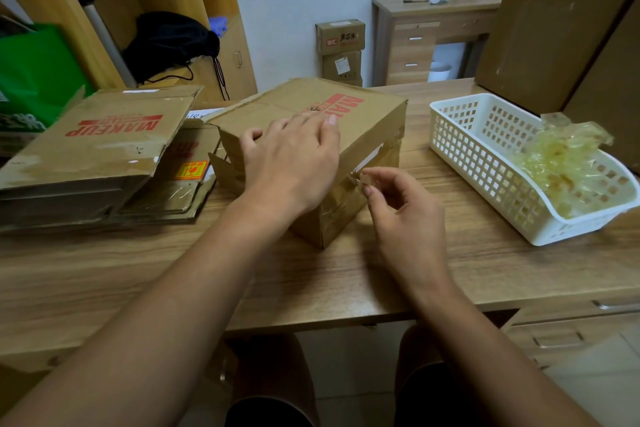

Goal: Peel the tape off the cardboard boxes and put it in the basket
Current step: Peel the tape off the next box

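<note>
A brown cardboard box with red print lies in the middle of the desk. My left hand rests flat on its top, fingers spread. My right hand pinches a strip of clear tape at the box's right side, where a pale peeled streak shows. To the right stands a white plastic basket holding a crumpled wad of yellowish tape.
A flattened "MAKEUP" box lies on another flat box at the left. A tall cardboard box stands behind the basket. Green bag and shelving sit at the far left. The wooden desk has drawers at right.
</note>
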`<state>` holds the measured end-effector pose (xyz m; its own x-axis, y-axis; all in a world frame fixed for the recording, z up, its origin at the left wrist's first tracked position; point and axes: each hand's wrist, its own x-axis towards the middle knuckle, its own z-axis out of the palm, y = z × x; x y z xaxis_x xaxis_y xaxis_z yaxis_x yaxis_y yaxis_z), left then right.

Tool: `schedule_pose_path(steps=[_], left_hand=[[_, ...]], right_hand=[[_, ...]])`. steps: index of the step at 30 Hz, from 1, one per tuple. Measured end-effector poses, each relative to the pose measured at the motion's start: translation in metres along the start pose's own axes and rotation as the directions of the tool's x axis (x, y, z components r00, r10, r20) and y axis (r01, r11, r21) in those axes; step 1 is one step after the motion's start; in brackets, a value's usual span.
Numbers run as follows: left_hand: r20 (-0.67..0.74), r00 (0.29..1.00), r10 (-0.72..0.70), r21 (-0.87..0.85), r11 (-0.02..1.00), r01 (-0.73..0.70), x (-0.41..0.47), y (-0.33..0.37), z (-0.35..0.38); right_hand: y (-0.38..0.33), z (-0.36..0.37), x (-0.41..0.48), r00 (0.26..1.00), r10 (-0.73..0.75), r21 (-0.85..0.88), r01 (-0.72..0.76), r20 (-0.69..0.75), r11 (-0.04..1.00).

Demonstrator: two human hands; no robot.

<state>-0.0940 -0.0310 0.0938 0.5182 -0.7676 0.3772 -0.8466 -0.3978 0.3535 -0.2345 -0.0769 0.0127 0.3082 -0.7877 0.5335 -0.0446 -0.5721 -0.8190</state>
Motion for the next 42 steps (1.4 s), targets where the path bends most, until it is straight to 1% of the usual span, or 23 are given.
schedule_pose_path(steps=[5,7,10,11,14,17,19,22,27,29,31,33,34,35,37,40,42], left_hand=[[-0.008,1.000,-0.025,-0.017,1.000,0.025,0.001,0.001,0.001],[-0.010,0.999,-0.038,-0.017,0.999,0.038,0.002,0.003,0.001],[-0.018,0.999,-0.041,-0.006,0.999,0.041,0.001,0.005,0.002],[-0.018,0.999,-0.037,-0.008,0.999,0.036,0.001,0.005,0.002],[-0.029,0.999,-0.035,-0.029,0.999,0.034,0.000,0.004,0.000],[0.018,0.999,-0.027,-0.040,0.999,0.028,0.001,0.000,-0.004],[0.064,0.998,-0.003,-0.048,0.999,0.006,0.002,-0.003,-0.007],[0.136,0.990,0.036,-0.050,0.998,-0.029,0.005,-0.010,-0.011],[0.252,0.965,0.074,-0.040,0.997,-0.066,0.009,-0.019,-0.019],[0.342,0.929,0.142,-0.060,0.990,-0.129,0.010,-0.025,-0.028],[0.462,0.865,0.197,-0.120,0.980,-0.159,0.012,-0.034,-0.041],[0.579,0.783,0.230,-0.137,0.973,-0.184,0.015,-0.043,-0.054],[0.616,0.749,0.244,-0.133,0.969,-0.206,0.016,-0.045,-0.059],[0.634,0.729,0.256,-0.130,0.966,-0.225,0.017,-0.046,-0.061],[0.619,0.738,0.269,-0.130,0.962,-0.242,0.016,-0.046,-0.060],[0.560,0.786,0.263,-0.098,0.963,-0.252,0.012,-0.043,-0.052],[0.524,0.813,0.253,-0.063,0.964,-0.260,0.010,-0.042,-0.047]], right_hand=[[-0.005,-0.002,-0.017,0.998,-0.039,0.056,0.036,0.049,0.998],[-0.010,-0.001,-0.034,0.991,-0.078,0.106,0.067,0.112,0.992],[-0.019,0.002,-0.058,0.958,-0.179,0.155,0.147,0.224,0.977],[-0.020,0.001,-0.061,0.952,-0.186,0.174,0.145,0.244,0.974],[-0.019,-0.008,-0.051,0.956,-0.080,0.252,0.007,0.282,0.968],[-0.020,-0.018,-0.034,0.965,0.001,0.315,-0.087,0.262,0.945],[-0.020,-0.022,-0.024,0.964,0.018,0.312,-0.103,0.265,0.944],[-0.015,-0.026,-0.011,0.950,0.008,0.265,-0.095,0.311,0.960],[-0.012,-0.022,-0.002,0.954,0.004,0.419,-0.135,0.299,0.898],[-0.011,-0.019,0.002,0.963,0.028,0.403,-0.138,0.267,0.905],[-0.011,-0.016,0.004,0.976,0.072,0.329,-0.138,0.206,0.934],[-0.012,-0.011,0.003,0.987,0.072,0.205,-0.100,0.142,0.974],[-0.013,-0.008,0.002,0.991,0.054,0.131,-0.070,0.126,0.989],[-0.013,-0.005,0.000,0.992,0.038,0.075,-0.047,0.122,0.996],[-0.014,-0.001,-0.005,0.990,0.027,0.048,-0.034,0.139,0.998],[-0.014,0.000,-0.012,0.990,-0.002,0.065,-0.007,0.140,0.998],[-0.013,0.000,-0.015,0.986,0.001,0.086,-0.015,0.164,0.996]])
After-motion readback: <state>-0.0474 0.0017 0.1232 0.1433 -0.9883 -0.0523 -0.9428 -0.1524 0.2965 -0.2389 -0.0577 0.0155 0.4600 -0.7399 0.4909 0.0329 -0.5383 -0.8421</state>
